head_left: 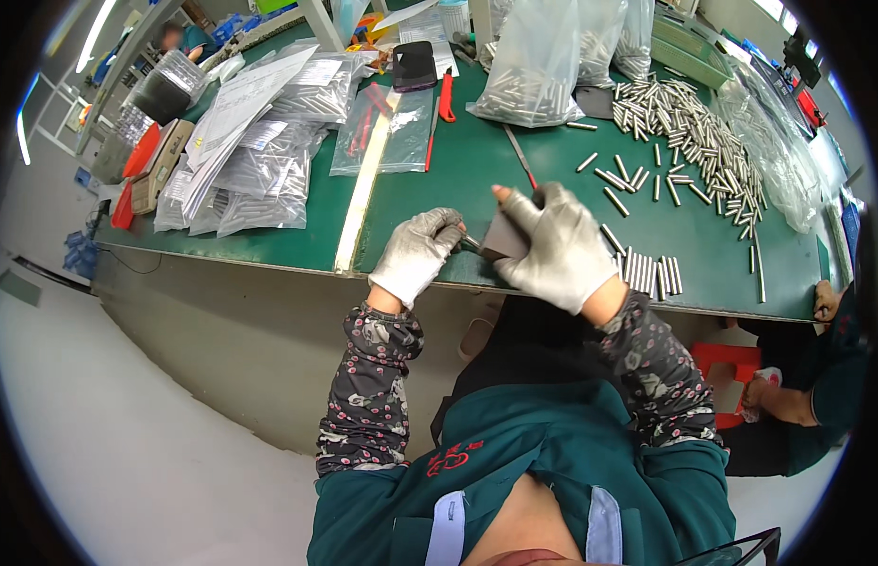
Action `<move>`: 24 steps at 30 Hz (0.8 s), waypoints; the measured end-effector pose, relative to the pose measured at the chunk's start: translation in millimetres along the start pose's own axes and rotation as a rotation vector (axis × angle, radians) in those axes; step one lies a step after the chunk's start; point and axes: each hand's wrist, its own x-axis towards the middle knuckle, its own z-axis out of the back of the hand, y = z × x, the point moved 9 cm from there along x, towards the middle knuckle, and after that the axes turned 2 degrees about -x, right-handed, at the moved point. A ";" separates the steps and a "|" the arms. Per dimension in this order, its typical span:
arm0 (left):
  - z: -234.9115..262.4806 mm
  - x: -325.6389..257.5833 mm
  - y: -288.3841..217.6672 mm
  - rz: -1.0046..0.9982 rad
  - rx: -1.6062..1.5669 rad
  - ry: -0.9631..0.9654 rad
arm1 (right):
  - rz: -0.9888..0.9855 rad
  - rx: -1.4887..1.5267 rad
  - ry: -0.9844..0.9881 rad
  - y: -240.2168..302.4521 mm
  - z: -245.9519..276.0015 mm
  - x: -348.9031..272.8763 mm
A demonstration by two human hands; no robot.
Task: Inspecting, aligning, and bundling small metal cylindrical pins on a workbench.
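Both my hands wear pale gloves and meet near the table's front edge. My left hand [420, 253] is closed, pinching a short metal pin [471, 242] by one end. My right hand [560, 247] grips a grey-brown rectangular block [504, 238], its kind not clear, and the pin's other end touches or nearly touches it. Just right of that hand, a row of metal pins [651, 274] lies side by side at the edge. Beyond them a large heap of loose pins [689, 123] spreads over the green tabletop [430, 203].
Bags of pins [529, 75] stand at the back. Papers [241, 113] top more bags at the left. A phone [414, 66], a red utility knife [447, 96] and a thin file-like tool [520, 157] lie ahead. Another person's hand [826, 300] rests at the right edge, near a red stool [725, 358].
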 end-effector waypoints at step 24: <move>-2.8 0.7 -11.2 -0.056 0.106 0.038 | 0.024 -0.243 0.031 3.5 -26.4 5.0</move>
